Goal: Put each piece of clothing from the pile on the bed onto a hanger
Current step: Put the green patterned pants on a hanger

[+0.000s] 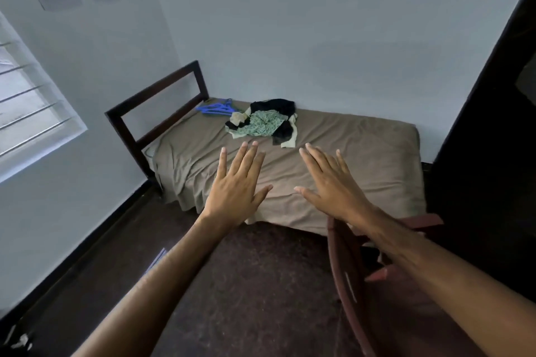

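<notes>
A pile of clothes [265,120] lies on the far side of the bed [362,159], with green patterned, black and cream pieces mixed together. Blue hangers [216,109] lie in a heap just left of the pile, near the headboard. My left hand [236,187] and my right hand [330,182] are stretched out side by side in the air in front of the bed, palms down, fingers straight and spread. Both hands hold nothing and stay well short of the pile.
The bed has a brown sheet and a dark wooden headboard [158,107] at its left end. A dark red chair [356,272] stands under my right forearm. A barred window [29,113] is on the left wall, a dark wardrobe [487,139] on the right.
</notes>
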